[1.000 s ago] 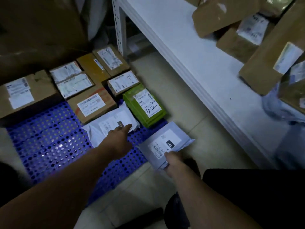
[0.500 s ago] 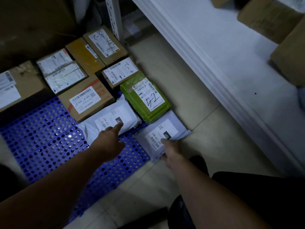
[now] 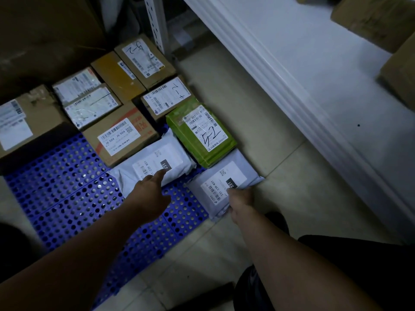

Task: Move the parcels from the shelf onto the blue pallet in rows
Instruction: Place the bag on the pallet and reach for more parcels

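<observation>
The blue perforated pallet (image 3: pixel 67 198) lies on the floor with several parcels in rows along its far side. A grey mailer bag (image 3: pixel 222 178) lies at the pallet's right edge, just in front of a green parcel (image 3: pixel 202 133). My right hand (image 3: pixel 240 200) grips its near edge. A second grey mailer bag (image 3: pixel 155 164) lies to its left, and my left hand (image 3: pixel 150 189) rests a straight finger on its label. Brown boxes (image 3: pixel 121 135) fill the rows behind.
The white shelf (image 3: pixel 314 75) runs along the right, with brown cardboard parcels (image 3: pixel 372 16) on it at the top right. A white shelf post (image 3: pixel 157 23) stands behind the pallet. A large brown carton (image 3: pixel 45 34) fills the top left. Beige floor tiles (image 3: pixel 292 187) separate pallet and shelf.
My right hand has lowered the grey mailer bag onto the pallet's right edge, beside the green parcel. My left hand stays on the other grey bag. The view has tilted down.
</observation>
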